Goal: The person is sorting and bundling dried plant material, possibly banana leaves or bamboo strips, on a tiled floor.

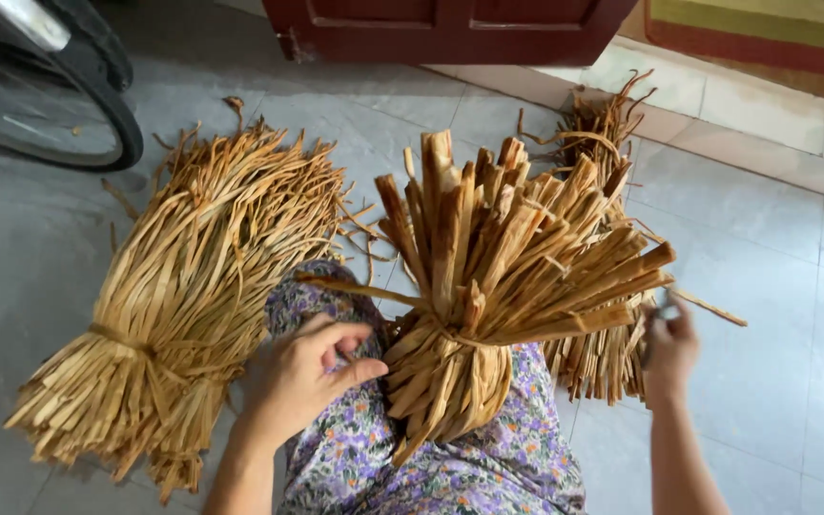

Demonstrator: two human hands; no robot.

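While the left hand (307,372) rests against the tied waist of a bundle of flat, tan dried plant strips (498,286), its fingers curl loosely with the thumb stretched toward the binding, touching rather than clamping it. That bundle lies across the person's lap, on a garment of purple and green floral cloth (469,467), with its splayed, cut ends fanning up and away from the person. The right hand (669,348) is raised at the bundle's right side, fingers closed around a small metallic object (665,310) (too blurred to tell what it is), and it sits just beside the outermost strips.

A second, larger bundle of long straw-coloured strips (183,286), tied near its lower end, lies on the grey tiled floor (774,381) to the left of the lap, its loose ends pointing toward the far left corner. A third bundle of the same strips (603,133) lies behind the held one, partly hidden by it, near the pale raised step (765,105). A black bicycle wheel (59,105) stands at the floor's far left edge, and a dark red wooden door (441,29) closes the far edge.
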